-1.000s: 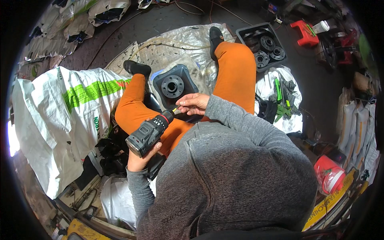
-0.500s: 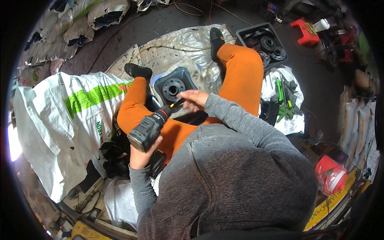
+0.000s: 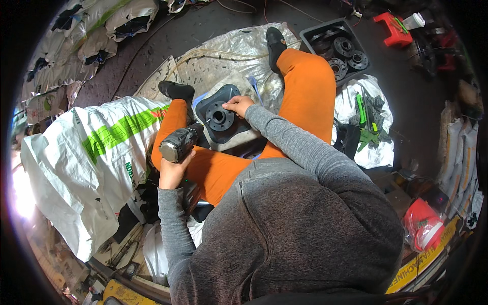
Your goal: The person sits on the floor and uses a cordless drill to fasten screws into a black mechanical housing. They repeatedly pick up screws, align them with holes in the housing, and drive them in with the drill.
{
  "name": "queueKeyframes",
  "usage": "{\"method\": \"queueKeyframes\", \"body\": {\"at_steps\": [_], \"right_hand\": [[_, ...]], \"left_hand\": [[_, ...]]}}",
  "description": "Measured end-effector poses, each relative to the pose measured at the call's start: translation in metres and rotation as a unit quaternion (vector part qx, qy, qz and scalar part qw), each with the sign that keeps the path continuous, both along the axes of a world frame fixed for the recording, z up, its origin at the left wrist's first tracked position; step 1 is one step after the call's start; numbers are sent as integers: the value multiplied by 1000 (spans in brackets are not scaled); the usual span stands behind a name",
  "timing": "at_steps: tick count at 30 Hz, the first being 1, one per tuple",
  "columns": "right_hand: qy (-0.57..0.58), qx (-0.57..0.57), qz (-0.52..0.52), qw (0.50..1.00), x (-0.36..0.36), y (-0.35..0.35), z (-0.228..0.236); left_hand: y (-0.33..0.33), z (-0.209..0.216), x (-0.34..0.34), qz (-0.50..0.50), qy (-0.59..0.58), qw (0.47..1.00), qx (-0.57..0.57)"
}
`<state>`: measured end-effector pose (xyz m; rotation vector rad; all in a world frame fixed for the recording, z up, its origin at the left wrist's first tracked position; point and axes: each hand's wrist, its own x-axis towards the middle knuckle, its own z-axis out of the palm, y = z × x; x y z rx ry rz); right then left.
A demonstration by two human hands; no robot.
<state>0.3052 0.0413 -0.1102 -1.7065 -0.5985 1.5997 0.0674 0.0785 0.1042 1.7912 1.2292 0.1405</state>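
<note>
My left hand [image 3: 174, 172] is wrapped round the grip of a dark cordless drill [image 3: 178, 144]. The drill's front end points at the left rim of a round black hub [image 3: 220, 117] with a centre hole and a ring of smaller holes. This hub sits in the middle of a dark grey moulded part [image 3: 218, 95] with rounded corners, lying between my legs. At the hub's upper right rim, the fingers of my right hand [image 3: 240, 105] are pinched together. Whatever they hold, if anything, is too small to make out.
A grey crate [image 3: 306, 36] at the far right holds several similar black hubs [image 3: 343, 47]. Green-black gloves [image 3: 370, 134] and a bright green tool [image 3: 361, 109] rest on a white sack [image 3: 378, 155]. A large white sack [image 3: 96, 173] stands left; a red stool [image 3: 394, 29] is far right.
My right hand has moved away from the drill's tip to the hub's rim. The drill has tipped from pointing up and right to facing the hub. My view has shifted slightly.
</note>
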Motion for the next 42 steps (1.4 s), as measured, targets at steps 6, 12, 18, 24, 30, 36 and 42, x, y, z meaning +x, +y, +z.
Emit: {"method": "queueKeyframes", "body": {"at_steps": [6, 12, 18, 24, 30, 36, 42], "right_hand": [[137, 21, -31, 990, -5, -11, 15], [223, 45, -87, 970, -11, -18, 27], [235, 24, -117, 965, -15, -16, 27], [236, 22, -116, 965, -19, -15, 22], [223, 14, -113, 968, -19, -16, 23], [96, 10, -111, 989, -13, -21, 24], [64, -19, -104, 992, -12, -19, 25]], "left_hand": [[3, -1, 11, -6, 35, 999, 0], [12, 16, 24, 40, 80, 995, -46], [23, 9, 32, 50, 57, 994, -80], [28, 6, 30, 67, 72, 990, -102], [27, 5, 33, 101, 89, 984, -117], [26, 1, 47, 26, 100, 993, -55], [37, -5, 51, 35, 172, 981, -81]]}}
